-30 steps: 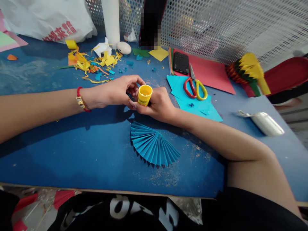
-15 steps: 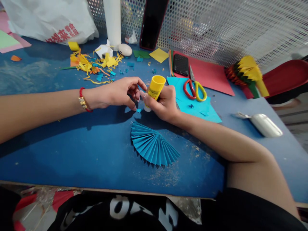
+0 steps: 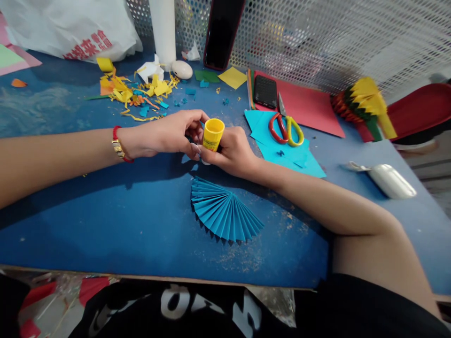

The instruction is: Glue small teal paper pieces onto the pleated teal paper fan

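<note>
Right hand [image 3: 235,152]: fingers wrapped round yellow tube [image 3: 212,141], hollow end up, slightly tilted; white end partly visible beneath the thumb. Left hand [image 3: 172,135]: fingers half curled at the tube's left side, thumb tip next to the right thumb; cannot tell whether anything is pinched there. Pleated blue fan [image 3: 227,216] lies on the surface [image 3: 105,230], bodyward of the fingers, apart from both hands. Right of the right fingers: scissors [image 3: 283,126] on light-blue paper [image 3: 313,162]. Beyond the left fingers: paper scraps [image 3: 123,96], loosely heaped. Farthest right: white case [image 3: 392,181].
</note>
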`<state>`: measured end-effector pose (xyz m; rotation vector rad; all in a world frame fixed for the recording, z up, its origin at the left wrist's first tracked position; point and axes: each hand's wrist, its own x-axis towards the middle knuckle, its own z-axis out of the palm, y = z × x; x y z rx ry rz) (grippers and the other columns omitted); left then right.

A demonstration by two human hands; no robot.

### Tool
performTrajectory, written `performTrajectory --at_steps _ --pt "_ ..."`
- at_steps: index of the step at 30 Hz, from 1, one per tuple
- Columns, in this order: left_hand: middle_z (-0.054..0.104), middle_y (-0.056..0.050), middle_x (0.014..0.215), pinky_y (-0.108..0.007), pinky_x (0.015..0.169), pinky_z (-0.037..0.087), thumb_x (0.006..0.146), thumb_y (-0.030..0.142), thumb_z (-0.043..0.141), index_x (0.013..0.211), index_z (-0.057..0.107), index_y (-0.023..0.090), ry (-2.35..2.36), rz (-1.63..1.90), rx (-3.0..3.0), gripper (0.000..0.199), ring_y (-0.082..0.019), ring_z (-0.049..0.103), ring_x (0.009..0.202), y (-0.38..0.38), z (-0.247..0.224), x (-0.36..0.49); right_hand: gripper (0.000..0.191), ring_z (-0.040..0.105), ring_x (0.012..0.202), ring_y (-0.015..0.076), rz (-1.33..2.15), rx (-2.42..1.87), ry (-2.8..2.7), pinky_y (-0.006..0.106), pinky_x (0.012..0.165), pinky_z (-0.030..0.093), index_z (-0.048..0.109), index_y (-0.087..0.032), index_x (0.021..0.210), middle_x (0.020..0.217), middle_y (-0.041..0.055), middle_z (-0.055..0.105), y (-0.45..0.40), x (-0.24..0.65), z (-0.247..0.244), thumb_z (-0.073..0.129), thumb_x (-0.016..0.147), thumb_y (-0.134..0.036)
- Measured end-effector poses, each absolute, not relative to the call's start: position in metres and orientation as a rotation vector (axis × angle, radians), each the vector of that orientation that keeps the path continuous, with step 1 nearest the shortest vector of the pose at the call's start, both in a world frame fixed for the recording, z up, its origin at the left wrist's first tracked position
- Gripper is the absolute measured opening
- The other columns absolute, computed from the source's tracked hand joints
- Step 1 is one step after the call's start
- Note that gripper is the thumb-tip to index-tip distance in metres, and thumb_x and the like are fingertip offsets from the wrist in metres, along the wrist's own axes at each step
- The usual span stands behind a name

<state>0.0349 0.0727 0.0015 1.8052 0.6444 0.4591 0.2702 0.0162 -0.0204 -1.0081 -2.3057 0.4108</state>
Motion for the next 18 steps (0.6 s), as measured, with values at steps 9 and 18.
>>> performTrajectory --at_steps 9,18 --pt "0.075 0.0 0.108 -0.029 0.085 0.06 0.068 0.03 0.097 0.124 0.062 0.025 0.597 0.454 1.775 0.066 -0.022 0.069 0.104 0.074 -0.004 0.037 0.061 0.06 0.07 0.0166 0.331 -0.771 -2.166 0.035 0.07 0.038 0.069 -0.022 0.091 0.08 0.0037 0.069 0.019 0.28 -0.03 0.06 0.125 -0.072" --pt "0.077 -0.001 0.113 -0.041 0.101 0.065 0.066 0.029 0.095 0.126 0.063 0.028 0.658 0.444 1.779 0.068 -0.028 0.07 0.114 0.069 0.004 0.037 0.057 0.05 0.068 0.0142 0.419 -0.977 -2.27 0.035 0.068 0.03 0.066 -0.023 0.087 0.075 0.0006 0.065 0.013 0.273 -0.018 0.073 0.118 -0.07"
